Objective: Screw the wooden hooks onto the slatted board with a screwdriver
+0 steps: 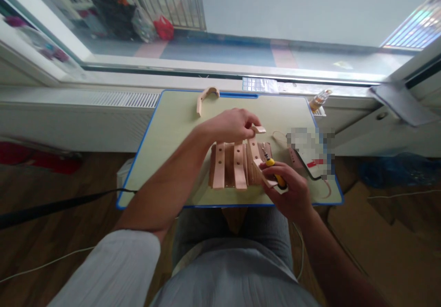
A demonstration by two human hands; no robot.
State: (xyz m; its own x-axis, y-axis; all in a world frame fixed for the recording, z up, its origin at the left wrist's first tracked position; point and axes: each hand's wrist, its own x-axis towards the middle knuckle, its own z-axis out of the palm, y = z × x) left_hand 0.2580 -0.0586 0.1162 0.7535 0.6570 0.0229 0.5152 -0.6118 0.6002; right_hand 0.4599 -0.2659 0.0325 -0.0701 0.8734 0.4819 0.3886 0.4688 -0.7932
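A wooden assembly of upright slats with holes [234, 164] lies on a small pale-green table with a blue edge [165, 132]. My left hand [229, 124] is closed, pinching the top of a hooked wooden strip [255, 144] at the assembly's right side. My right hand [287, 190] is wrapped round a yellow-handled screwdriver [272, 165], whose tip points at that strip. My right hand also touches the strip's lower end.
A loose curved wooden piece [206, 97] lies at the table's far edge. A blurred flat object with a red mark [312, 153] sits to the right, and a small bottle [319, 99] at the far right corner. A window sill runs behind; cables cross the wooden floor.
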